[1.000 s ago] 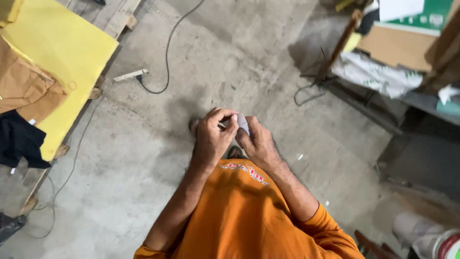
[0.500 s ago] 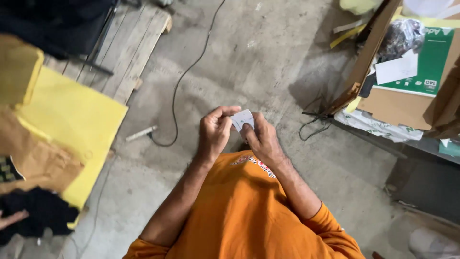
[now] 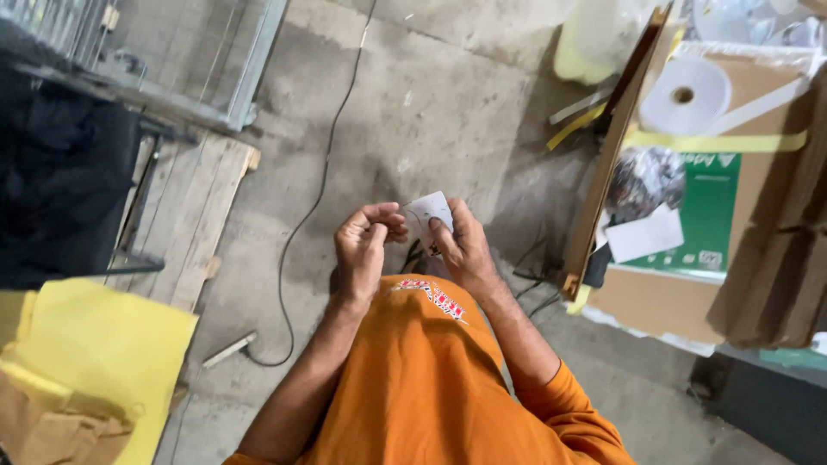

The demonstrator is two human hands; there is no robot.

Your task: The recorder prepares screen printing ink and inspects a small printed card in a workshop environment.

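So here's the view looking straight down: a person in an orange shirt (image 3: 422, 379) is standing on a bare concrete floor (image 3: 431, 112), both hands up in front of the chest, working on a small white paper slip (image 3: 428, 211). The slip sits right between the hands, just above the belly, near the middle of the frame.

The right hand (image 3: 465, 250) has it pinched, with the thumb lying across the front of the paper and the fingers tucked behind. The left hand (image 3: 362, 245) is curled in tight, fingertips touching the left edge of the slip, like it's picking or peeling at it. So neither hand is spread, both are closed narrow around that one little piece.

How far along? My guess is somewhere in the middle of fiddling with it. The slip is in one flat-ish piece, nothing looks torn off or stuck anywhere, and it isn't placed on anything. I can't tell whether there's a backing that has come away, it's too small to see.

Around it: a black cable (image 3: 306, 215) runs down the floor to the left, ending near a small white bar-shaped thing (image 3: 229, 350). A wooden pallet (image 3: 194, 215) and a yellow sheet (image 3: 103, 362) are on the left. On the right there are cardboard boxes (image 3: 758, 258), a white roll (image 3: 685, 96) and a green printed panel (image 3: 706, 215).
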